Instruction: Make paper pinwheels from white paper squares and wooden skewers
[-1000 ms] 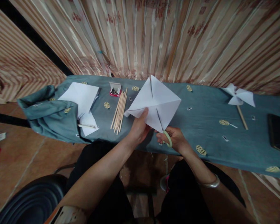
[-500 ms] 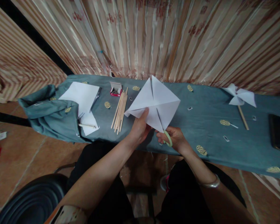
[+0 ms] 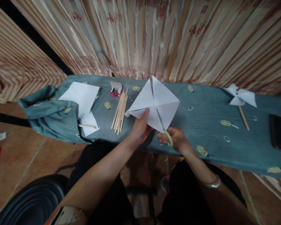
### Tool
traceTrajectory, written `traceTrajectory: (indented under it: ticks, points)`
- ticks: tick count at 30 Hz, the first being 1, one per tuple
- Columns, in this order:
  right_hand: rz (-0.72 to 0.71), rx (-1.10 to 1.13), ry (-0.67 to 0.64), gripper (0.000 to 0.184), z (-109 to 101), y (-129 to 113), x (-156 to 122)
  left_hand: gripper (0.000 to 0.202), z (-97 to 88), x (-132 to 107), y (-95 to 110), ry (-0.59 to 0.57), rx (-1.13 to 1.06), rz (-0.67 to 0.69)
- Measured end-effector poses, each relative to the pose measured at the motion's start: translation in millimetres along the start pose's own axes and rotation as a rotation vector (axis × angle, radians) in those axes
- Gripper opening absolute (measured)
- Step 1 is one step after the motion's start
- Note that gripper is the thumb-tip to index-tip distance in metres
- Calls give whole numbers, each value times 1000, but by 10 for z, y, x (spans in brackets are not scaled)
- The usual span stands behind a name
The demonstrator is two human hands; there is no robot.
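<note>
A square white sheet of paper [image 3: 165, 97] with slits running from its corners toward the middle is held above the table. My left hand [image 3: 140, 126] grips its near left side, thumb on top and fingers underneath. My right hand [image 3: 174, 139] is closed around scissors [image 3: 169, 139] with light green handles. Their blades are at the slit in the near corner, mostly hidden by the paper and my fingers. Just left of the sheet lies a bundle of several thin wooden sticks [image 3: 120, 111], beside a small open red box [image 3: 116, 90] of metal pins or tacks.
A paper pinwheel on a stick [image 3: 240, 95] lies at the right, with a dark flat device [image 3: 279, 132] beyond it. White paper sheets [image 3: 83, 95] and a pen-like stick [image 3: 87, 126] rest at the left on the green cloth [image 3: 210, 109]. A black stool [image 3: 35, 200] stands below left.
The slit at the near corner looks narrower, and the paper's right corner has shifted slightly left. Both hands keep their holds almost in place.
</note>
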State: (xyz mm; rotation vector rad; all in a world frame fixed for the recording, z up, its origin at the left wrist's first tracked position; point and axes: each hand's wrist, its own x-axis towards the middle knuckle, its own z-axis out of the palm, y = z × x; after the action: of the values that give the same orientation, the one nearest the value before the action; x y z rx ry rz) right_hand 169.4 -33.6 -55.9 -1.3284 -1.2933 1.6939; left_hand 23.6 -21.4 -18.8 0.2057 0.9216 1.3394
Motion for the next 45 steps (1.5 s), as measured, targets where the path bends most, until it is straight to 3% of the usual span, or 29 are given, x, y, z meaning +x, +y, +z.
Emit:
traceTrajectory:
  ticks: [16, 26, 35, 38, 42, 45]
  points:
    - [9, 21, 37, 42, 46, -40, 1, 29, -42, 26, -14, 7, 21, 17]
    - [112, 17, -144, 40, -50, -75, -63, 26, -80, 105, 79, 38, -37, 98]
    - [217, -43, -292, 45, -298, -309, -263, 24, -198, 177, 272, 115, -38, 120]
    - [123, -76, -181, 45, -427, -276, -237, 20, -256, 158, 284, 93, 0, 94]
    - [-97, -51, 255, 46, -586, -158, -103, 16, -313, 97, 271, 20, 92, 15]
    - [-210, -45, 420, 46, -651, -135, -26, 18, -332, 45, 231, -24, 171, -54]
